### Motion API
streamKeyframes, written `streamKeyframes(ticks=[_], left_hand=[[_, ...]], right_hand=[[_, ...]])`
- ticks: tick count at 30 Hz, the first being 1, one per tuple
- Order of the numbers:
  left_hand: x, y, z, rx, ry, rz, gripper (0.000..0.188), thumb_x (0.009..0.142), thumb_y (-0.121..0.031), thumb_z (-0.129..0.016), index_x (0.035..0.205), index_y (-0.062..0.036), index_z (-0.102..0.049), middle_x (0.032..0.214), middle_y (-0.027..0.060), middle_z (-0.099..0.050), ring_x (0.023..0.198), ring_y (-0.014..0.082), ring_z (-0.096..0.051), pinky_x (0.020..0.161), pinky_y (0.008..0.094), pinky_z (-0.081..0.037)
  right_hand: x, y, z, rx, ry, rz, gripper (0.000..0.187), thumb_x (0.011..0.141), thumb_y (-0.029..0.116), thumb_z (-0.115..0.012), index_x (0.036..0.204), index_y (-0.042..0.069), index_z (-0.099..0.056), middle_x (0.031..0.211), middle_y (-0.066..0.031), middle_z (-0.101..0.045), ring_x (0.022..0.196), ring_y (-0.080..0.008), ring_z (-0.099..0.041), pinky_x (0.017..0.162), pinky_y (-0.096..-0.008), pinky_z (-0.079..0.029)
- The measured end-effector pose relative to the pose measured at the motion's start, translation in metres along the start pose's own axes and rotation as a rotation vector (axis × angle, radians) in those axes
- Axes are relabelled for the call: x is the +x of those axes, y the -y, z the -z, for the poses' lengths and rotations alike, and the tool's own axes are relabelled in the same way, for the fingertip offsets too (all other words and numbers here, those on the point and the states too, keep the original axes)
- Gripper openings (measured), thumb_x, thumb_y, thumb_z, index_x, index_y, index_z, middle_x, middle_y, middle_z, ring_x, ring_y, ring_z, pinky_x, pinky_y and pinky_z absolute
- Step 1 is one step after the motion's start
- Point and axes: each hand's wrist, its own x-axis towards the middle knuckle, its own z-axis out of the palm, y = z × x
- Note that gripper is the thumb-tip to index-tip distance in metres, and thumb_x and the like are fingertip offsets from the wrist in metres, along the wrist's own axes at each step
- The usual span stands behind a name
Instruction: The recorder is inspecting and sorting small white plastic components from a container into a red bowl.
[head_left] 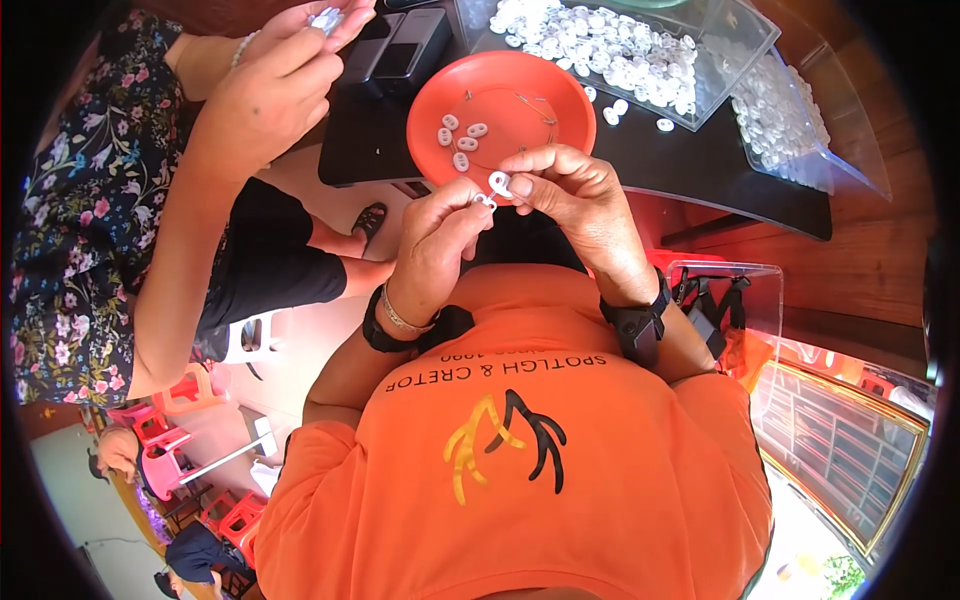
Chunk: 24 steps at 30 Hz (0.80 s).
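My left hand [437, 240] and my right hand [575, 200] meet just past the near rim of a round red-orange dish [510, 75]. Between my right thumb and forefinger is a small white oval piece with holes [500, 184]. A second white holed piece [486, 202] is pinched in my left fingertips, close beside the first; whether the two are linked I cannot tell. Inside the dish lie several white two-holed oval pieces [468, 144] and some thin metal wire pieces [538, 103].
A clear bin [735, 65] heaped with white oval pieces stands on the black table [780, 205], with another clear bin [835, 165] of them at right. Dark boxes [412, 45] sit left of the dish. At left, a co-worker's hands [275, 95] hold something small and pale.
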Motion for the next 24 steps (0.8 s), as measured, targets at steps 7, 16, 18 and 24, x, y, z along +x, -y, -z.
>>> streamKeyframes(ticks=[7, 16, 18, 24], left_hand=[[-0.0006, -0.0004, -0.0005, 0.039, -0.012, -0.004, 0.018, 0.086, -0.012, -0.053, 0.072, -0.0007, -0.052, 0.056, -0.0028, -0.043, 0.049, 0.0039, -0.037, 0.045, 0.0223, -0.029], [-0.0031, 0.0020, -0.0008, 0.035, -0.007, 0.004, 0.017, 0.086, -0.012, -0.053, 0.073, -0.0007, -0.053, 0.055, -0.0031, -0.043, 0.049, 0.0033, -0.036, 0.044, 0.0225, -0.028], [-0.0044, 0.0033, -0.0008, 0.034, -0.008, -0.005, 0.017, 0.086, -0.012, -0.053, 0.074, -0.0007, -0.053, 0.055, -0.0031, -0.043, 0.049, 0.0032, -0.036, 0.044, 0.0225, -0.028], [-0.0059, 0.0021, -0.0025, 0.023, -0.008, 0.004, 0.017, 0.087, -0.012, -0.053, 0.075, -0.0004, -0.054, 0.055, -0.0035, -0.043, 0.049, 0.0031, -0.036, 0.044, 0.0225, -0.027]], right_hand=[[-0.0034, 0.0052, -0.0032, -0.063, -0.011, 0.054, 0.012, 0.088, 0.003, -0.062, 0.099, 0.000, -0.065, 0.089, -0.0018, -0.067, 0.083, -0.0070, -0.059, 0.077, -0.0224, -0.049], [-0.0055, -0.0001, -0.0031, -0.121, -0.015, 0.086, 0.012, 0.088, 0.000, -0.061, 0.099, 0.001, -0.066, 0.092, -0.0037, -0.067, 0.087, -0.0093, -0.061, 0.080, -0.0236, -0.049], [-0.0056, -0.0009, -0.0027, -0.143, -0.005, 0.087, 0.012, 0.088, 0.000, -0.061, 0.099, 0.001, -0.066, 0.093, -0.0036, -0.067, 0.087, -0.0091, -0.061, 0.080, -0.0236, -0.049], [-0.0068, -0.0016, -0.0072, -0.149, -0.007, 0.109, 0.008, 0.088, 0.001, -0.061, 0.094, 0.000, -0.065, 0.086, -0.0018, -0.067, 0.083, -0.0066, -0.060, 0.077, -0.0224, -0.049]])
